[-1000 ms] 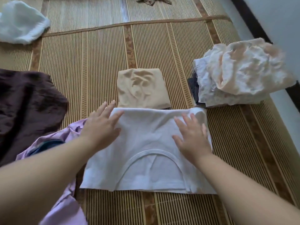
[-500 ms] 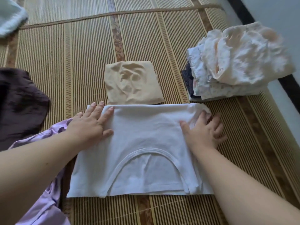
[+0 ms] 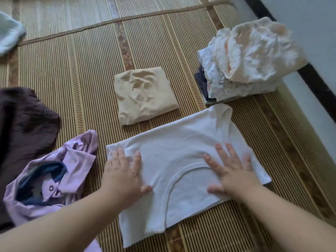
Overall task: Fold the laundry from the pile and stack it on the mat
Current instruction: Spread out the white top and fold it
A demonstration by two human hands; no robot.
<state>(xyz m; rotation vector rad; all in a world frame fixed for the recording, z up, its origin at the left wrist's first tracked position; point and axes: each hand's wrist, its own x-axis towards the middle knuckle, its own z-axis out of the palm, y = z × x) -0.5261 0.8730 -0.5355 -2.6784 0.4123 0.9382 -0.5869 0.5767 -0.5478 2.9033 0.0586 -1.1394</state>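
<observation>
both hands (image 3: 234,175) flat on white shirt (image 3: 181,142); bare mat (image 3: 87,73) beyond.

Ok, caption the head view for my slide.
Left hand and right hand press flat on a white shirt on the mat.

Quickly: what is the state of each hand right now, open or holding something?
Left hand: open, fingers straight, pressing flat on the white shirt.
Right hand: open, fingers spread, also flat on the white shirt.
</observation>
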